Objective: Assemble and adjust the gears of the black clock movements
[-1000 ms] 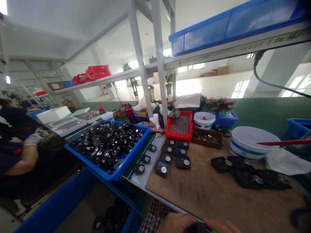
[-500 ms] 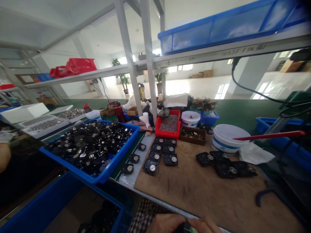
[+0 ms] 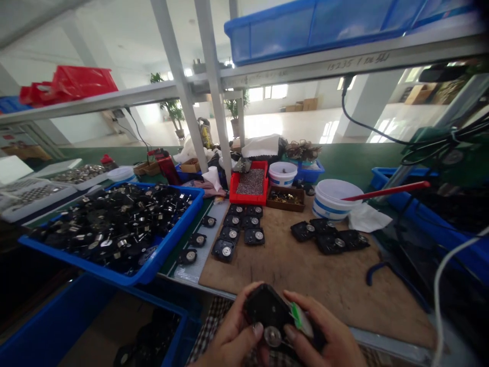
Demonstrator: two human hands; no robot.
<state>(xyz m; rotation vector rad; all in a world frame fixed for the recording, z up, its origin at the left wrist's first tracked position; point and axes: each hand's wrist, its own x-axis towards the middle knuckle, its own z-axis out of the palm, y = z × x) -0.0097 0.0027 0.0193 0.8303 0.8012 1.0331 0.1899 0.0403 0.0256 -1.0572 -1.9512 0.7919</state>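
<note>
My left hand (image 3: 229, 331) and my right hand (image 3: 324, 331) hold a black plastic part (image 3: 265, 308) at the bottom of the view, just in front of the board's near edge. A round metal hub (image 3: 272, 336) shows on its lower side, and a green strip (image 3: 300, 318) sticks out near my right fingers. Matching black parts with metal hubs lie in rows on the wooden workboard (image 3: 305, 290), beyond my hands. Another group (image 3: 328, 237) lies to the right.
A blue crate (image 3: 164, 239) heaped with black parts stands left of the board, above a second blue crate (image 3: 57, 331). Beyond are a red tray of granules (image 3: 246, 183) and a white bucket (image 3: 336, 199) with a red rod (image 3: 385, 190). Shelf posts rise behind.
Both hands have risen into view with the black part, now showing its metal hub. The whole scene has shifted left and up in the frame, and the seated co-worker's arm has left the view.
</note>
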